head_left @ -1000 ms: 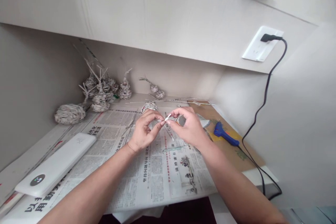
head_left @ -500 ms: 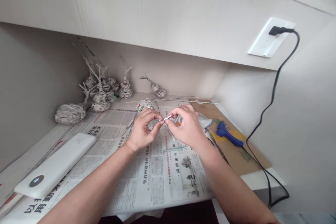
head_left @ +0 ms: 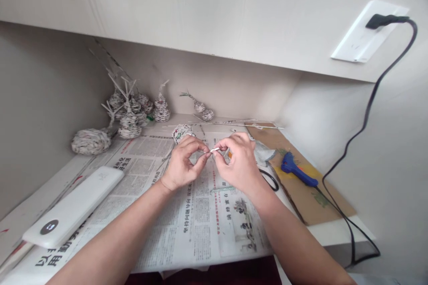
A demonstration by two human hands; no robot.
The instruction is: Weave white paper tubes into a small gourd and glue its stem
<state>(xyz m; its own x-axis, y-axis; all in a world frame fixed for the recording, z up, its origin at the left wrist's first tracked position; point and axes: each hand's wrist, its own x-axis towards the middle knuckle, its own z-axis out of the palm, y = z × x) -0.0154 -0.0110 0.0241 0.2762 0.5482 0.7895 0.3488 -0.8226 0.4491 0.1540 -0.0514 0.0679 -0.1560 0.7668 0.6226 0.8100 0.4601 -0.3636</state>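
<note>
Between the fingertips of both hands is a thin white paper strip (head_left: pixel 215 149), short and partly hidden by the fingers. My left hand (head_left: pixel 186 160) pinches its left end, thumb against forefinger. The right end is pinched by my right hand (head_left: pixel 236 158), fingers closed. Just behind my left hand lies a round woven paper ball (head_left: pixel 183 132), its lower part covered by the hand. Both hands hover over newspaper (head_left: pixel 197 231) spread across the table.
Several woven paper gourds (head_left: pixel 129 124) stand at the back left, near a white power bank (head_left: pixel 73 207). On the right, a blue glue gun (head_left: pixel 297 170) lies on cardboard (head_left: pixel 301 205), its black cord (head_left: pixel 354 133) running to a wall socket (head_left: pixel 368 31). Thin paper sticks (head_left: pixel 234 124) lie behind.
The view has shifted slightly, so the glue gun and socket appear farther right. Both hands keep their pinch on the paper strip, which has turned a little; black scissor-like loops now show beside my right wrist.
</note>
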